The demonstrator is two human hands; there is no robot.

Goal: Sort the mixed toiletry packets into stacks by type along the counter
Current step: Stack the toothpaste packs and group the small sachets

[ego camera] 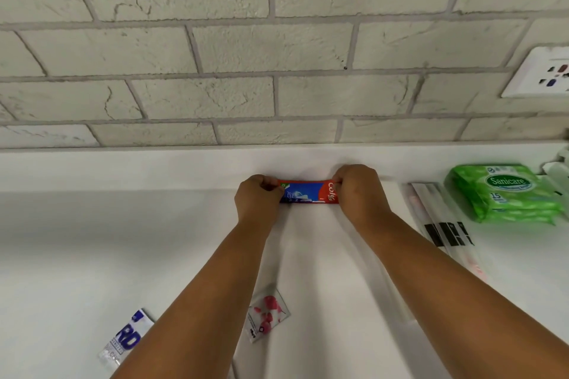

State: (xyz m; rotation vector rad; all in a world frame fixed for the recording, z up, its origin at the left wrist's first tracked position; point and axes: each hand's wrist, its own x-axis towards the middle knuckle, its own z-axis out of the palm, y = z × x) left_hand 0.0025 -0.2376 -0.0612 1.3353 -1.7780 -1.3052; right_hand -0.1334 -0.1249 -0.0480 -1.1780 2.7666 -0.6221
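We see both hands clamped on a red-and-blue toothpaste packet [304,192] at the back of the white counter [92,240], the left hand [258,198] covering one end and the right hand [358,188] the other, so its print is cut short. The forearms partly hide a blue-lettered sachet [127,340] and a pink-flowered sachet [268,312], and the clear sleeves [443,224] beside the green wipes packs [505,192] are blurred.

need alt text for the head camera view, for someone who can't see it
Both hands, left hand and right hand, hold the ends of a red and blue toothpaste packet on a white counter by a brick wall. Green wipes packs sit stacked at right; two loose sachets lie nearer.
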